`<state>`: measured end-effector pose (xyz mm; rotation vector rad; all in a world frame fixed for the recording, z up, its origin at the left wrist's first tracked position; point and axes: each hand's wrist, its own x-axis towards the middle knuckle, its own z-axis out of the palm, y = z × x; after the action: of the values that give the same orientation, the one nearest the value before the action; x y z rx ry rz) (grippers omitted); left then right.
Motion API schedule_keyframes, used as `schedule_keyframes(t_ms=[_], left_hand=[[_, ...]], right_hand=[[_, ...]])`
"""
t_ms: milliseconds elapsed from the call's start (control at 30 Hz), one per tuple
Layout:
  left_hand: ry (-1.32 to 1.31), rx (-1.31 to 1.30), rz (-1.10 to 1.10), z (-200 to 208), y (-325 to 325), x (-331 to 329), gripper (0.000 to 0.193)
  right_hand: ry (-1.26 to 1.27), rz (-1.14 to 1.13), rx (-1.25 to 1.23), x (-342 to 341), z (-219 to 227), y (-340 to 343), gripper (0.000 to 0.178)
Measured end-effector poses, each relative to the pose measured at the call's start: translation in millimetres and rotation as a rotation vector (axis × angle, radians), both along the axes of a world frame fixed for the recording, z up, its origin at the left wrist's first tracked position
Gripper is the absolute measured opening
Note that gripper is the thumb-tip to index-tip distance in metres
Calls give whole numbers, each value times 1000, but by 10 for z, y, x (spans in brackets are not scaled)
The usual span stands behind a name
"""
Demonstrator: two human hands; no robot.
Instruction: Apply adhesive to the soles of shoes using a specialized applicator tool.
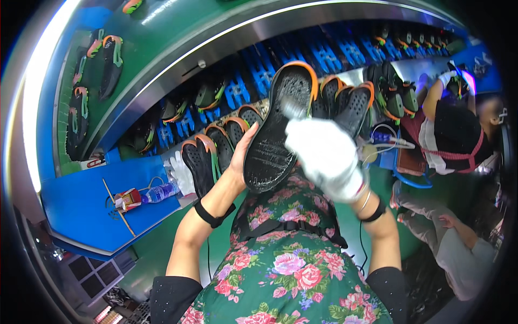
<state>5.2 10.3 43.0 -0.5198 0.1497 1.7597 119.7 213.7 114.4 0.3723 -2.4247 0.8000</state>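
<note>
In front of me my left hand (243, 154), bare, grips a black shoe sole (270, 143) along its left edge. The sole stands tilted, its orange-rimmed end away from me. Its broad near end has a wet shine and whitish streaks, and small holes dot the far part. My right hand (326, 156), in a white glove, is closed on a brush (293, 108) whose blurred pale tip is over the sole's right side. The glove hides the brush's handle. Black straps circle both my wrists.
Black soles with orange rims (218, 141) line the rack of blue holders (237, 92) ahead. On the blue side table (81, 200) lie a plastic bottle (161, 191), a small red box (128, 200), a thin stick and a white glove (182, 173). A co-worker (453, 127) works at right.
</note>
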Motion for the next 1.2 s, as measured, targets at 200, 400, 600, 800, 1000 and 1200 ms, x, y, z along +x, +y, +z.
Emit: schedule_keyframes(t_ms=[200,400,600,800,1000,1200], left_hand=[[229,185,27,144,-155,-87,96],[794,380,108,617,-499,-537,130],[742,510,358,1191,-430,-1819,109],[269,259,809,1048,-168,-2000,105],[1993,-1052,433,1250,920,-1883,76],[2687,-1255,45,1122,1197,-3023,44]], right_hand=[[-283,283,-994,235,138,-270,13],[-261,85,-1558,374,48,-128,11],[-411,-11,-1647,258,-310,-370,21],[-491,12,-1559,323,-678,-459,25],[-508,0,-1639,320,-659,-411,25],[-573,-39,-1540,327,-596,-264,24]])
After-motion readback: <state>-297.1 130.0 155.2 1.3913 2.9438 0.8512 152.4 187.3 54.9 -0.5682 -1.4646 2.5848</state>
